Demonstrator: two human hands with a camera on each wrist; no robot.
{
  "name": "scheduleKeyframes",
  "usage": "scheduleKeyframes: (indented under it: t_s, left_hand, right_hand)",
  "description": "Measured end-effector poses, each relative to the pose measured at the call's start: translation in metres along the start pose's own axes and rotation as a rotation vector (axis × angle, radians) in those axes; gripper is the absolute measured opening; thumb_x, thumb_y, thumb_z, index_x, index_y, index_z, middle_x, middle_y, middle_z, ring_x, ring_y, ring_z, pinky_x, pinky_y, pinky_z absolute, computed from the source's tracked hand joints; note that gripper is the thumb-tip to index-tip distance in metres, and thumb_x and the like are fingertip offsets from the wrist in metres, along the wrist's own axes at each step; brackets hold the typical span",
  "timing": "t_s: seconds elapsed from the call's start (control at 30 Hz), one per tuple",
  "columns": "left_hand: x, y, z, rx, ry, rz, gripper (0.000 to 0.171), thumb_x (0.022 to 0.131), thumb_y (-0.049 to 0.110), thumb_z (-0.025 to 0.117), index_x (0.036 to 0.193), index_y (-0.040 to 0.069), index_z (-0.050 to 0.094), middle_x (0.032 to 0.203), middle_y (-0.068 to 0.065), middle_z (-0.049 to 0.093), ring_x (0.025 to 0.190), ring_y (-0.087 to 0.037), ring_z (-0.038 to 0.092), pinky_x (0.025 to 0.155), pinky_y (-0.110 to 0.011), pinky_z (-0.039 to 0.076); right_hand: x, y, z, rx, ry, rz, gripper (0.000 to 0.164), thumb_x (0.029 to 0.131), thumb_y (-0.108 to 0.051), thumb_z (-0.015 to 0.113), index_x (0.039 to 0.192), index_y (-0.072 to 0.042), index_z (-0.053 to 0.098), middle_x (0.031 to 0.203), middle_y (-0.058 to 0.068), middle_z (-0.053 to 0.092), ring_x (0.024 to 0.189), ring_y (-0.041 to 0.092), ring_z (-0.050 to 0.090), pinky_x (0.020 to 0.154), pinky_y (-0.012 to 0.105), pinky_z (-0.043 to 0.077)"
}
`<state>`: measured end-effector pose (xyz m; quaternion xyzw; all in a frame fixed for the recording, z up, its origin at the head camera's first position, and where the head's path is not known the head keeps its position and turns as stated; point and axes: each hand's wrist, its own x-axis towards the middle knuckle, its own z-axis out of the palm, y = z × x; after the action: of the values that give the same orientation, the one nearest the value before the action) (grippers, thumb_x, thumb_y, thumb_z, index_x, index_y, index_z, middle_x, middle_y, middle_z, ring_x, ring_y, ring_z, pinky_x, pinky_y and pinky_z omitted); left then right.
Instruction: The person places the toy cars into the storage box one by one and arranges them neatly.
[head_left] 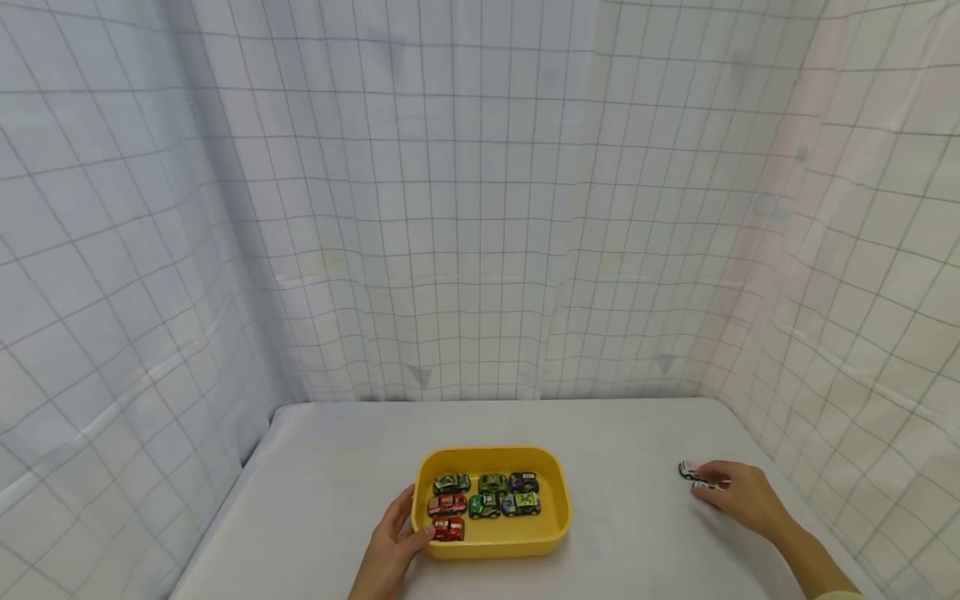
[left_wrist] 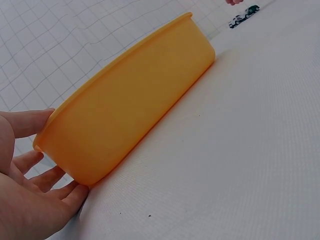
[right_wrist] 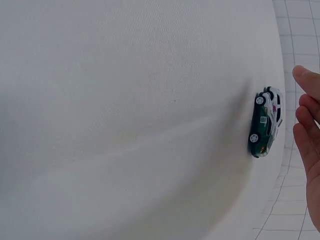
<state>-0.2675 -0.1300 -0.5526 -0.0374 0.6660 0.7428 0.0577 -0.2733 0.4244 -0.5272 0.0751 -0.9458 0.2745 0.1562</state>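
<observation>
My left hand (head_left: 393, 537) grips the left end of a yellow plastic tray (head_left: 495, 550). In the left wrist view its thumb (left_wrist: 30, 122) lies over the rim and the fingers bend against the outer wall. Toward the table's right side, my right hand (head_left: 742, 496) hovers over two small toy cars, a white and green one (head_left: 688, 471) and a whitish one (head_left: 703, 486) partly covered by the fingers. The right wrist view shows a gap between the bent, empty fingers and the green-sided toy car (right_wrist: 262, 122).
Several toy cars stand inside the tray at its left and middle, among them a red one (head_left: 448, 528) and a green one (head_left: 484, 505). A white cloth covers the table (head_left: 615, 433). Gridded white curtains (head_left: 480, 208) hang behind and at both sides.
</observation>
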Motion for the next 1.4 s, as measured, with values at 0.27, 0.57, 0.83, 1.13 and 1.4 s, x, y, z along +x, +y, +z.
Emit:
scheduleKeyframes:
  t_s: [0.27, 0.57, 0.83, 1.13, 1.4]
  left_hand:
    - [0.000, -0.002, 0.000, -0.046, -0.026, 0.020, 0.089, 0.094, -0.001, 0.074, 0.163, -0.002, 0.018, 0.164, -0.036, 0.011, 0.146, -0.056, 0.021, 0.110, -0.056, 0.043]
    - [-0.003, 0.000, -0.002, -0.051, -0.032, 0.026, 0.089, 0.094, 0.001, 0.074, 0.163, -0.003, 0.018, 0.164, -0.035, 0.011, 0.146, -0.056, 0.021, 0.112, -0.057, 0.041]
    - [-0.004, 0.001, -0.002, -0.063, -0.033, 0.016, 0.089, 0.094, 0.000, 0.074, 0.163, -0.003, 0.017, 0.164, -0.036, 0.010, 0.146, -0.057, 0.021, 0.110, -0.055, 0.043]
    - [-0.002, -0.003, -0.001, -0.047, -0.027, -0.002, 0.090, 0.094, -0.001, 0.073, 0.163, -0.003, 0.016, 0.164, -0.037, 0.008, 0.146, -0.058, 0.018, 0.110, -0.058, 0.042]
    - [-0.003, -0.001, -0.002, -0.060, -0.022, -0.001, 0.091, 0.094, 0.002, 0.076, 0.163, -0.002, 0.017, 0.165, -0.035, 0.009, 0.147, -0.056, 0.020, 0.110, -0.055, 0.044]
  right_hand:
    - [-0.004, 0.025, -0.006, -0.047, -0.070, 0.110, 0.041, 0.087, -0.031, 0.085, 0.112, 0.000, 0.076, 0.106, 0.016, 0.075, 0.098, 0.039, 0.070, 0.083, 0.053, 0.059]
    - [-0.003, 0.040, 0.008, -0.028, -0.132, 0.225, 0.046, 0.087, -0.027, 0.083, 0.120, 0.004, 0.072, 0.119, 0.029, 0.068, 0.108, 0.049, 0.063, 0.091, 0.065, 0.050]
    - [-0.002, 0.043, 0.014, -0.002, -0.172, 0.327, 0.054, 0.089, -0.030, 0.081, 0.125, 0.007, 0.067, 0.128, 0.040, 0.058, 0.119, 0.060, 0.052, 0.094, 0.071, 0.045]
    - [-0.007, 0.044, 0.015, -0.014, -0.171, 0.319, 0.052, 0.090, -0.029, 0.080, 0.126, 0.007, 0.067, 0.131, 0.041, 0.056, 0.123, 0.064, 0.047, 0.097, 0.073, 0.042]
    - [-0.002, 0.037, 0.015, -0.021, -0.154, 0.264, 0.046, 0.090, -0.023, 0.081, 0.125, 0.005, 0.069, 0.132, 0.040, 0.056, 0.125, 0.064, 0.045, 0.100, 0.074, 0.040]
